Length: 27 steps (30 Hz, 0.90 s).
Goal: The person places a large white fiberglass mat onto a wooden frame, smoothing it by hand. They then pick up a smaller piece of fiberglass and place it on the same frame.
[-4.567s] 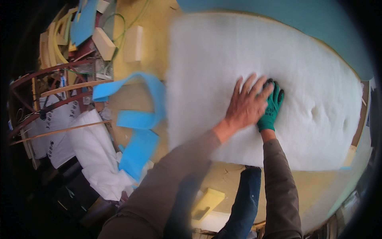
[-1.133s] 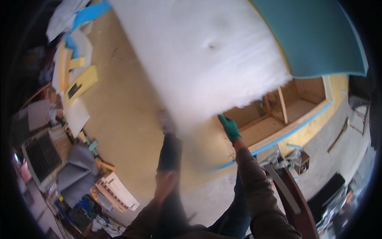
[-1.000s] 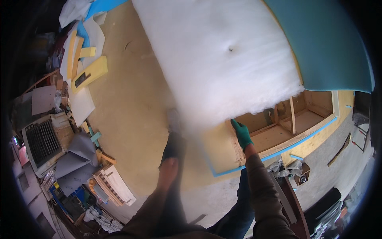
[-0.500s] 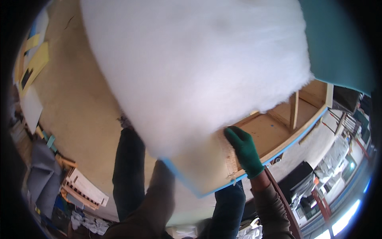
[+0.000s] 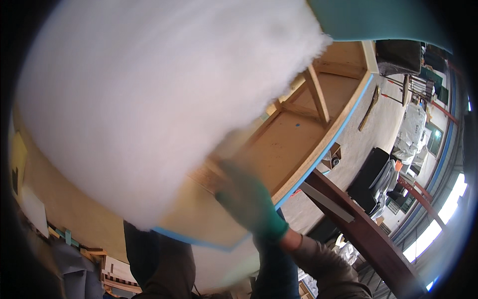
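A large sheet of white fluffy wadding (image 5: 134, 94) covers the far and left parts of a wooden furniture frame (image 5: 289, 142). My right hand (image 5: 249, 199), in a green glove, is over the frame's near end, by the wadding's ragged right edge. Its fingers are smeared by motion, so a grip cannot be made out. A yellowish corner panel (image 5: 199, 219) with a blue edge strip (image 5: 194, 241) shows beneath the wadding and the hand. My left forearm (image 5: 172, 269), in a brown sleeve, rises from the lower edge toward the wadding; the left hand itself is hidden.
A teal sheet (image 5: 378, 20) hangs over the frame's far right end. A dark red steel beam (image 5: 363, 224) slants close to my right arm. Black cushioned pieces (image 5: 371, 172) and plastic-wrapped goods (image 5: 411, 132) stand on the floor at right. Grey fabric (image 5: 74, 269) lies at lower left.
The view has swung, so the wadding and frame sit further left. My right hand has left its spot on the frame's inner edge strip and is now blurred in motion.
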Each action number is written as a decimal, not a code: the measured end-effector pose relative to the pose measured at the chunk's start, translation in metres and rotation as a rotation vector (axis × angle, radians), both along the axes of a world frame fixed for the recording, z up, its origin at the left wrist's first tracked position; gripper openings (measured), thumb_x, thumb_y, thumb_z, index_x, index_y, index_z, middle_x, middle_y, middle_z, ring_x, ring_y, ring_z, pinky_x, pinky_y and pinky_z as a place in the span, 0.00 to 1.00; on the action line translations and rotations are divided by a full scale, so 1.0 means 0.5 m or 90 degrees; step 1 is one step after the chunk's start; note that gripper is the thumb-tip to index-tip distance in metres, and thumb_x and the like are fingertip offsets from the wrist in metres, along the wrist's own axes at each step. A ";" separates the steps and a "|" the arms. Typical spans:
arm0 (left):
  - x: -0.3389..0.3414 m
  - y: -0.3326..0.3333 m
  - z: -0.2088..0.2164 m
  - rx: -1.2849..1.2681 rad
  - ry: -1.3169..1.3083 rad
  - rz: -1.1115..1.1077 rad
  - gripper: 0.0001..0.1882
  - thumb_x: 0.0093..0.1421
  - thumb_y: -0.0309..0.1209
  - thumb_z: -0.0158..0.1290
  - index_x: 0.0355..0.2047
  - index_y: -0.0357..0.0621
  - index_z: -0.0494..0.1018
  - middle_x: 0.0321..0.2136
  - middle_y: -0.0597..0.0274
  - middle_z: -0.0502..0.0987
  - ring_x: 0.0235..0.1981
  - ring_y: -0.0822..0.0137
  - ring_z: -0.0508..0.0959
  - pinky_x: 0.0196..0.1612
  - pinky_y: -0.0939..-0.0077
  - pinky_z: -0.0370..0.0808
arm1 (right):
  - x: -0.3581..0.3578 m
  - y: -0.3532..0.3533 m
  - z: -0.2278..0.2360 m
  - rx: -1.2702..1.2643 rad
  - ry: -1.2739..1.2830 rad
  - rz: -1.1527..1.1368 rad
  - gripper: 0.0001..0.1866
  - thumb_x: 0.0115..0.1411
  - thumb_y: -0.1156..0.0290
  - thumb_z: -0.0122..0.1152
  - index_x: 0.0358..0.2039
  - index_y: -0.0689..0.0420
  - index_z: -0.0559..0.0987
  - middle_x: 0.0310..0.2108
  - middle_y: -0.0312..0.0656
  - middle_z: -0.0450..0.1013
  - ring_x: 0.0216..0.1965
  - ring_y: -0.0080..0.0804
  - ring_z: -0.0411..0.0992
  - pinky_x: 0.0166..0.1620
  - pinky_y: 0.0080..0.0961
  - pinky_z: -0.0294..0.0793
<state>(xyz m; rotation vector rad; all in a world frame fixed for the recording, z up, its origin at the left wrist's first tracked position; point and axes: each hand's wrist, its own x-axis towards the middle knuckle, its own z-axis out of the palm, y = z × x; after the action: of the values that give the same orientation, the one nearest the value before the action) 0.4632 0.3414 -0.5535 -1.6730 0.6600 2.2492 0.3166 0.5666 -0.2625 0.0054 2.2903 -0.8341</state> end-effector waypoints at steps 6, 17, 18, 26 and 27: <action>-0.009 -0.011 0.099 -0.020 -0.003 -0.035 0.35 0.77 0.62 0.41 0.66 0.46 0.72 0.56 0.56 0.79 0.51 0.60 0.78 0.50 0.61 0.78 | 0.121 0.125 0.123 0.267 0.139 0.042 0.37 0.64 0.55 0.68 0.69 0.60 0.73 0.70 0.56 0.67 0.74 0.59 0.60 0.76 0.67 0.50; -0.152 0.093 0.533 -0.059 0.043 -0.140 0.38 0.76 0.66 0.41 0.69 0.50 0.69 0.60 0.55 0.76 0.54 0.59 0.75 0.51 0.59 0.78 | 0.003 0.430 0.352 0.113 0.340 -0.028 0.27 0.64 0.57 0.63 0.62 0.54 0.80 0.67 0.52 0.72 0.70 0.55 0.66 0.74 0.57 0.54; -0.173 0.113 0.586 -0.062 0.051 -0.152 0.38 0.75 0.66 0.41 0.70 0.50 0.69 0.60 0.55 0.76 0.54 0.59 0.75 0.51 0.59 0.77 | -0.022 0.471 0.372 0.107 0.377 -0.021 0.25 0.64 0.59 0.67 0.60 0.54 0.81 0.65 0.51 0.74 0.68 0.54 0.69 0.74 0.57 0.58; -0.334 0.360 0.968 -0.099 0.103 -0.192 0.41 0.75 0.70 0.41 0.72 0.53 0.67 0.63 0.54 0.73 0.57 0.58 0.73 0.51 0.58 0.77 | -0.314 0.805 0.590 -0.109 0.417 -0.262 0.18 0.73 0.65 0.60 0.59 0.59 0.80 0.62 0.49 0.77 0.67 0.47 0.72 0.68 0.43 0.67; -0.354 0.393 0.990 -0.044 0.169 -0.176 0.41 0.75 0.69 0.41 0.73 0.52 0.67 0.65 0.55 0.73 0.60 0.57 0.73 0.56 0.55 0.77 | -0.353 0.845 0.654 -0.222 0.353 -0.362 0.18 0.77 0.66 0.55 0.62 0.60 0.79 0.62 0.49 0.78 0.67 0.44 0.72 0.68 0.37 0.70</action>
<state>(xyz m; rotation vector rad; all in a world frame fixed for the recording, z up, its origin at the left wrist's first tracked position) 0.2862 0.5380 -0.0582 -1.2300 0.9754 2.2835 0.1402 0.9889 0.0645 0.3182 2.6539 -1.6980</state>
